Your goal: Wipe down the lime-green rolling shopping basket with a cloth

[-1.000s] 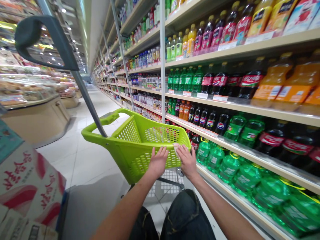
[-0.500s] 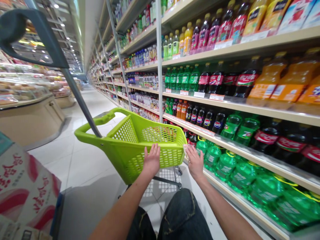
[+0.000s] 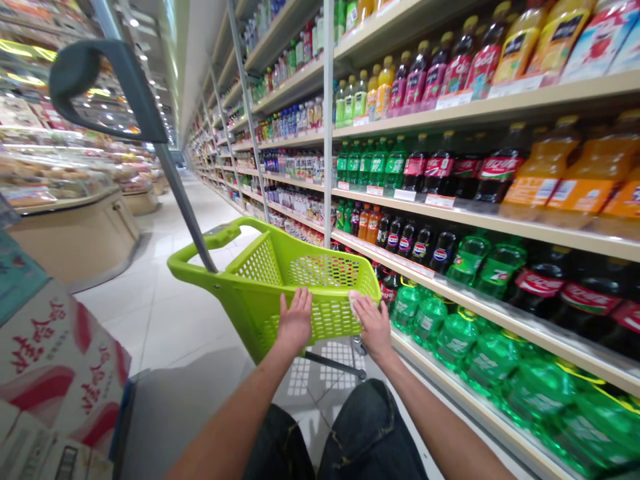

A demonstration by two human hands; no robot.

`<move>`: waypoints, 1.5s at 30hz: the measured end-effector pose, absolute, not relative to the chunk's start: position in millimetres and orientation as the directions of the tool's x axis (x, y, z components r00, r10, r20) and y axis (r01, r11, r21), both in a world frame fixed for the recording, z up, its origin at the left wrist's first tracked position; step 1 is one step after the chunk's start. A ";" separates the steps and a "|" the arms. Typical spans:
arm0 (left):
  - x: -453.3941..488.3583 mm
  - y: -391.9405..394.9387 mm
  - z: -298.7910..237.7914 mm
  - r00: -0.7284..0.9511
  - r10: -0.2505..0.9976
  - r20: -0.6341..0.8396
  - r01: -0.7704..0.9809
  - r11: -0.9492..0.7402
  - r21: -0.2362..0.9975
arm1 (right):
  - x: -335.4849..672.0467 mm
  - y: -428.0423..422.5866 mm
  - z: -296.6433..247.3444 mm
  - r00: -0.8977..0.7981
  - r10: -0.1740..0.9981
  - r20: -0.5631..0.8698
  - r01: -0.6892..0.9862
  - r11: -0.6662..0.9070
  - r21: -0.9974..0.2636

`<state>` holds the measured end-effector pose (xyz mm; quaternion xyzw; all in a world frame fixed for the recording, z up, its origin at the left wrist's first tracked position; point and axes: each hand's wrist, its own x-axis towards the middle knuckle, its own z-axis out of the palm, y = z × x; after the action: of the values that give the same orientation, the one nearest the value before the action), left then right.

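Observation:
A lime-green plastic shopping basket (image 3: pixel 255 263) on wheels stands on the aisle floor in front of me, with nothing visible inside it. Its grey pull handle (image 3: pixel 185 200) rises up to the left. My left hand (image 3: pixel 296 321) lies flat against the basket's near wall, fingers stretched up to the rim. My right hand (image 3: pixel 373 325) rests on the same wall close to the right corner. It presses a small white cloth-like piece (image 3: pixel 353 298) under its fingertips. My knees in dark jeans (image 3: pixel 370 433) are just below.
Shelves of soft-drink bottles (image 3: pixel 425 167) run along the right, with large green bottles (image 3: pixel 450 333) on the lowest shelf beside the basket. Printed cardboard boxes (image 3: pixel 55 373) sit at my left. A rounded display counter (image 3: pixel 75 227) stands further left along the tiled aisle (image 3: pixel 165 313).
My right hand slid out to the basket's right corner and has come back left along the wall. My left hand stays flat on the wall. The view has swung slightly.

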<state>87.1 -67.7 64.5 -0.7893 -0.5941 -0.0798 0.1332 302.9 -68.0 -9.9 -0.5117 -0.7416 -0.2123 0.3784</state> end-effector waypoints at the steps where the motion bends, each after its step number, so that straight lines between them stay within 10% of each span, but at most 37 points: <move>1: 84.8 -67.9 64.5 0.292 0.914 0.280 0.956 -0.269 -0.118 | 298.2 -70.8 -19.1 -0.229 0.634 0.739 0.913 0.404 -0.063; 45: -18.5 -96.4 52.9 0.130 0.865 0.485 0.991 -0.105 -0.078 | 172.0 -62.5 2.5 -0.497 0.514 0.699 0.741 0.671 0.033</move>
<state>-18.5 -96.4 52.9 -0.7255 -0.6396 -0.1617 0.1962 172.0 -62.5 2.5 -0.3694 -0.8488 -0.1671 0.3392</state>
